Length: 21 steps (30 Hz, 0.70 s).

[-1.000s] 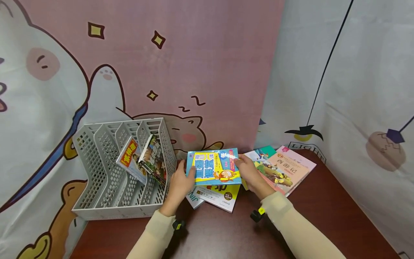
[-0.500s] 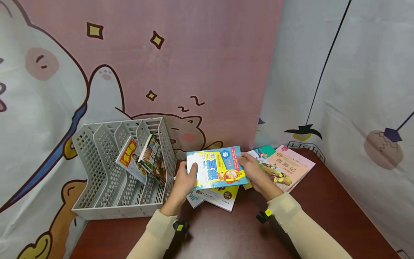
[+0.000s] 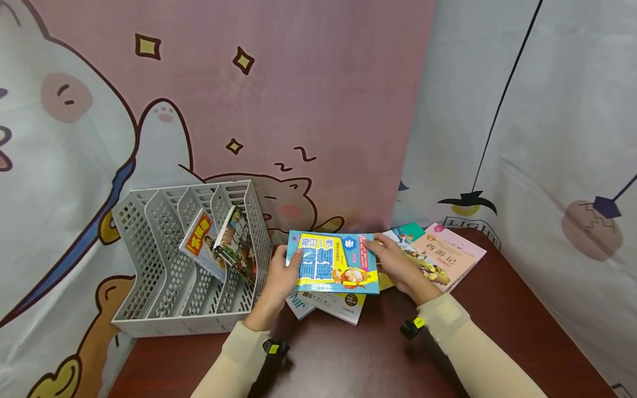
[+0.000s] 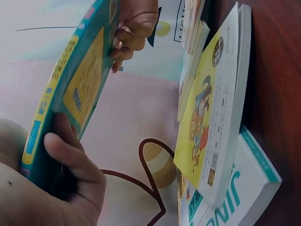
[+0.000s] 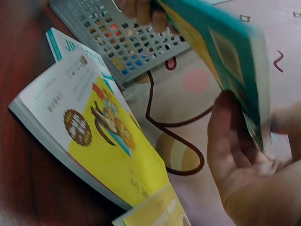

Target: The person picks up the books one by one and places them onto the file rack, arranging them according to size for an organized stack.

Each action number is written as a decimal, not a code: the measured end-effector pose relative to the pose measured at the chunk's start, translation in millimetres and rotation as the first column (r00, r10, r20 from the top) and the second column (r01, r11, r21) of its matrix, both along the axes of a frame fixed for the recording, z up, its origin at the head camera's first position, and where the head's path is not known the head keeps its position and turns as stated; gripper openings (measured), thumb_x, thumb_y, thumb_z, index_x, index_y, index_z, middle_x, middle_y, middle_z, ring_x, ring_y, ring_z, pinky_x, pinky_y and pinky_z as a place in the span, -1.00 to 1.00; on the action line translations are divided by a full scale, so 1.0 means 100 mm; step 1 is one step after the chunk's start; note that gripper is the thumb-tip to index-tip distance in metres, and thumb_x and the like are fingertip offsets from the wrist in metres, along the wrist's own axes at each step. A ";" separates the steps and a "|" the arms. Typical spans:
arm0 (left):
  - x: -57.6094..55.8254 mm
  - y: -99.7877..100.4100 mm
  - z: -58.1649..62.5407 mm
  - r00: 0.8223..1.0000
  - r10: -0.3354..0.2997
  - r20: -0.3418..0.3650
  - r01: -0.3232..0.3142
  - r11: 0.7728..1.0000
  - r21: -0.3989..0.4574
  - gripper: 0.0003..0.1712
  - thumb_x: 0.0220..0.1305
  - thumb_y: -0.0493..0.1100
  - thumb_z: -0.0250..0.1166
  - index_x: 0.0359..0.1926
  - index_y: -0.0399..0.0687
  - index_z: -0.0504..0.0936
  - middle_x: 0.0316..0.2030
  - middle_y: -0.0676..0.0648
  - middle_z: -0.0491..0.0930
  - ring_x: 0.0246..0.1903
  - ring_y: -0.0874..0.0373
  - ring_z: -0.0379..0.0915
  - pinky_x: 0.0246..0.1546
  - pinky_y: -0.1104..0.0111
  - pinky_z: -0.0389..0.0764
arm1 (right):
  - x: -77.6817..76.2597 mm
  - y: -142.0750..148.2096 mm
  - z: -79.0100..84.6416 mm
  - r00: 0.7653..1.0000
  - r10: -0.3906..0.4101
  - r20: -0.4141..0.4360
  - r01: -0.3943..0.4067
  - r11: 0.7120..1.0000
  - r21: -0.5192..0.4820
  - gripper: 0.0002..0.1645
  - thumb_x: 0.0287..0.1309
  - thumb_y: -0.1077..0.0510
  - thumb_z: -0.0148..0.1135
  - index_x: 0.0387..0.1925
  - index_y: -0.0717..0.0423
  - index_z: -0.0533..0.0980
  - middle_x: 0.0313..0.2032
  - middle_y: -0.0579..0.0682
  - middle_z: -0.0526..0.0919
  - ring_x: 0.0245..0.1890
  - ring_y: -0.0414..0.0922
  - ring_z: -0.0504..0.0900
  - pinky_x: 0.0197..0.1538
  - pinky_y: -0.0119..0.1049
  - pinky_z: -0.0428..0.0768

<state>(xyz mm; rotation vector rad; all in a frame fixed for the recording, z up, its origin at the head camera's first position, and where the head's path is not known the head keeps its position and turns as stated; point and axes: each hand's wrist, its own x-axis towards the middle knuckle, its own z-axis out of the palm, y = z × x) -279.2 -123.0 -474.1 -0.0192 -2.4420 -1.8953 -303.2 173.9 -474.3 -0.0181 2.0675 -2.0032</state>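
Observation:
Both hands grip a blue and yellow book [image 3: 338,268], its cover facing up toward the head camera. The left hand [image 3: 282,276] pinches its left edge, thumb on the cover. At the opposite edge the right hand [image 3: 395,262] holds it, fingers underneath, as the right wrist view shows. Wrist views show the book raised above a pile. Under it lie a yellow and white book [image 5: 108,127] and a white book with teal letters [image 4: 244,183], both partly covered in the head view.
A grey perforated file rack [image 3: 169,326] stands at left, with a red and yellow book [image 3: 201,240] and a dark-covered book [image 3: 239,243] in its right slots. A pink book [image 3: 445,254] lies at right on the brown table [image 3: 348,359], overlapping a teal book [image 3: 410,232].
The book tilted and shifted slightly right, then came down and levelled out. My right hand moved a little right and stays on its edge; the rack and the pile have not moved.

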 end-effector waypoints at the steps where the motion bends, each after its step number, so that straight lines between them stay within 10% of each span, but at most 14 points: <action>1: 0.00 -0.02 0.00 1.000 -0.020 0.002 0.020 1.000 0.003 -0.59 0.75 0.02 0.13 0.32 -0.18 0.46 -0.16 -0.23 0.67 -0.44 0.18 0.69 -0.40 0.34 0.72 | -0.02 0.02 0.00 1.000 0.019 0.000 -0.019 1.000 -0.002 -0.36 0.72 -0.20 0.09 0.50 0.13 0.37 -0.01 -0.03 0.77 -0.15 -0.13 0.80 -0.05 -0.23 0.83; 7: -0.04 -0.16 0.04 0.991 -0.132 0.029 0.132 0.991 0.004 -0.60 0.72 0.06 0.20 0.28 -0.13 0.53 -0.25 -0.16 0.66 -0.50 0.17 0.68 -0.47 0.34 0.70 | -0.08 0.14 -0.03 0.979 0.197 0.046 -0.198 0.980 0.029 -0.35 0.69 -0.14 0.18 0.50 0.21 0.47 0.01 0.01 0.83 -0.14 -0.08 0.85 -0.04 -0.16 0.87; 14: -0.07 -0.20 0.09 0.967 -0.246 0.067 0.247 0.969 -0.008 -0.63 0.68 0.03 0.28 0.25 -0.10 0.62 -0.30 -0.14 0.74 -0.49 0.10 0.76 -0.46 0.27 0.77 | -0.03 0.17 -0.05 0.898 0.427 0.109 -0.432 0.901 0.037 -0.36 0.67 -0.15 0.20 0.47 0.18 0.49 0.04 0.04 0.85 -0.11 -0.05 0.88 -0.02 -0.13 0.87; 21: -0.10 -0.22 0.06 0.960 -0.271 0.078 0.273 0.962 -0.019 -0.58 0.66 0.08 0.31 0.30 -0.05 0.66 -0.30 -0.14 0.79 -0.49 0.08 0.78 -0.45 0.24 0.79 | 0.04 0.13 -0.04 0.867 0.493 0.071 -0.494 0.869 0.006 -0.41 0.73 -0.10 0.10 0.47 0.22 0.43 0.01 -0.01 0.86 -0.11 -0.09 0.88 -0.07 -0.18 0.87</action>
